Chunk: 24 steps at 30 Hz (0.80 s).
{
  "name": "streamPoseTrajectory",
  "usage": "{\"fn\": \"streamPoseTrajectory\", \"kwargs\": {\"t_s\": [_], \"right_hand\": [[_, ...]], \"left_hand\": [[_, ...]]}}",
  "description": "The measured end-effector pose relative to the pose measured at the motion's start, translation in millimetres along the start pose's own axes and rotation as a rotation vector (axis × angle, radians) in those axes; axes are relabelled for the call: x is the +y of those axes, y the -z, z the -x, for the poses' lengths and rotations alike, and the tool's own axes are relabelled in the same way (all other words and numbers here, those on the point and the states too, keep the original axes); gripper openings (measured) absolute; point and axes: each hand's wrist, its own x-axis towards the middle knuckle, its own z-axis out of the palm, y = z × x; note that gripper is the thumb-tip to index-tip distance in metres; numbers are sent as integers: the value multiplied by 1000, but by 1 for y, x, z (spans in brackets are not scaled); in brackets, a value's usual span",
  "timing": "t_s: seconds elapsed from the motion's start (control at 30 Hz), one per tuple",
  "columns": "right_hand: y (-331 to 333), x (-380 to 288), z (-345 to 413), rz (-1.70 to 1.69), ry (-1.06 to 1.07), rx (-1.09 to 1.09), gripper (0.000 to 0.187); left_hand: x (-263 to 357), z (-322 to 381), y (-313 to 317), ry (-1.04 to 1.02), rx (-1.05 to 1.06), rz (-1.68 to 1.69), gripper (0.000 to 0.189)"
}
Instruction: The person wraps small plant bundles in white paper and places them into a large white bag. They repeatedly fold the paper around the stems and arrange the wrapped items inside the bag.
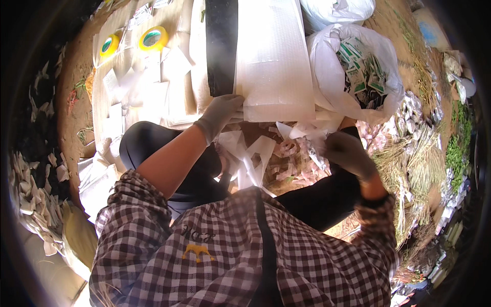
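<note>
A long translucent white sheet (277,69), perhaps plastic or foam, lies before me beside a black strip (222,46). My left hand (223,111), in a pale glove, is at the near left corner of the sheet, by the end of the black strip; its fingers are partly hidden, and whether they grip the sheet does not show. My right hand (343,151), gloved and blurred by motion, is right of and nearer than the sheet, next to crumpled thin film (307,132). What its fingers do cannot be made out. White strips (247,161) hang or lie between my legs.
Two yellow tape rolls (153,38) (109,45) lie on the pale stack at left with paper pieces. At right stands a white plastic bag (326,57) holding green-and-white packets (356,75). Pink scraps (295,161) litter the ground; bundles of dry stalks (414,165) lie farther right.
</note>
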Motion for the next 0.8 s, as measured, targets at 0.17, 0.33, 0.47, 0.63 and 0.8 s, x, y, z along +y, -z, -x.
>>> {"fn": "streamPoseTrajectory", "kwargs": {"t_s": [0.17,0.33,0.47,0.63,0.8], "right_hand": [[26,66,11,755,67,285,37],[-19,38,-104,556,839,615,57],[-20,11,-137,506,980,661,34],[-40,-11,-164,-131,548,668,13],[-57,-30,-193,-91,224,885,37]], "left_hand": [[7,11,4,-968,414,-1293,40],[11,-13,-6,-1471,310,-1652,49],[10,-26,-6,-1421,274,-1402,32],[13,-45,-3,-1156,618,-1039,16],[8,-71,-19,-947,861,-747,16]]}}
